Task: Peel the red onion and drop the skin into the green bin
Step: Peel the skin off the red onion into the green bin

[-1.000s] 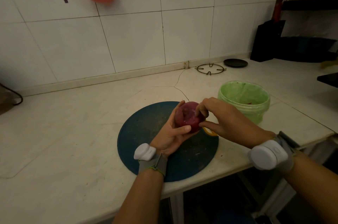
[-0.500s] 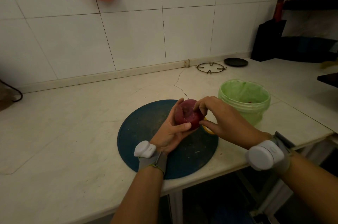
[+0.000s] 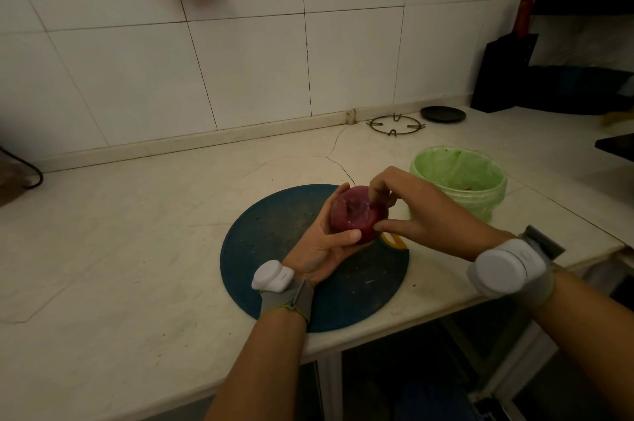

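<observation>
Red onion (image 3: 355, 216) is held off the tabletop (image 3: 137, 231), above the right half of a round dark blue cutting board (image 3: 274, 231). Its cut face is turned up toward the person.

Left hand (image 3: 319, 249) cradles the onion from the left and from beneath, palm up. The thumb lies across the near side and the fingers wrap round the far side. Firm grip.

Right hand (image 3: 425, 211) comes in from the right. Its curled fingertips (image 3: 374, 194) press on the upper right edge of the cut face, and the thumb is set against the onion's lower right flank. The onion is pinched between them. The two hands meet on the onion, one on each side, and touch it closely.

Green bin (image 3: 480, 204) stands on the tabletop just beyond the right hand, off the board, mouth open; a few red flecks show inside. Onion and bin are near each other but apart.

A small yellow object (image 3: 394, 240) lies on the board's right edge, directly under the hands and partly hidden; I cannot tell what it is.

Each wrist carries a grey strap with a white device: left (image 3: 272, 276), right (image 3: 507, 266).

A wire ring stand (image 3: 394, 125) and a black dish (image 3: 442, 113) sit at the back by the tiled wall.
</observation>
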A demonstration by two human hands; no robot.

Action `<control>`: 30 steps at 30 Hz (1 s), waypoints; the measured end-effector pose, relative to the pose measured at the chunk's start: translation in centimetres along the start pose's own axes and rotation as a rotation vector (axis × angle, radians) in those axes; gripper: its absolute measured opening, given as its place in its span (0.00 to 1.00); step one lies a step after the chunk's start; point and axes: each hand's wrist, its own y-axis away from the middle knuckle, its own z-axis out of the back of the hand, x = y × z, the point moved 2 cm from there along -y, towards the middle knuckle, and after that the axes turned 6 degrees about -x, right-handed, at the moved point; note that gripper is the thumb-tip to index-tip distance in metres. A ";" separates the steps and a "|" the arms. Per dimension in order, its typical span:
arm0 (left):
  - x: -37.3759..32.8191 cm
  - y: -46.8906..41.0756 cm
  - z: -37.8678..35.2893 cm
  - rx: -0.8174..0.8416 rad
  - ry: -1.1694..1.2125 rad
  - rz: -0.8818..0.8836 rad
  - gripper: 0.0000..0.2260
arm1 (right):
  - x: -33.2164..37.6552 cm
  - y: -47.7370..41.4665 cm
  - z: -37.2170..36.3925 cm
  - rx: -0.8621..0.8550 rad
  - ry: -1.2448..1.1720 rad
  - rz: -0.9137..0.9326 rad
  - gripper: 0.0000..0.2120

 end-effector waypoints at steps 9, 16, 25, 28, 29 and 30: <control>0.0 0.2 -0.1 0.029 -0.008 0.045 0.45 | -1.1 0.0 0.4 -0.065 -0.072 -0.026 0.15; -0.1 0.4 -0.4 0.043 -0.009 0.101 0.43 | -0.9 -0.4 0.6 -0.116 -0.187 -0.063 0.06; -0.2 0.7 -0.9 0.019 -0.025 0.139 0.39 | -0.2 -0.1 -0.8 -0.201 -0.210 -0.100 0.05; -0.3 0.8 -0.9 -0.005 0.003 0.128 0.39 | -0.5 0.2 -0.9 -0.183 -0.352 -0.168 0.04; -0.3 0.8 -0.8 -0.013 0.019 0.123 0.39 | -0.5 0.2 -0.9 -0.180 -0.388 -0.182 0.04; -0.3 0.8 -0.8 -0.020 0.037 0.117 0.40 | -0.6 0.2 -0.8 -0.179 -0.414 -0.194 0.04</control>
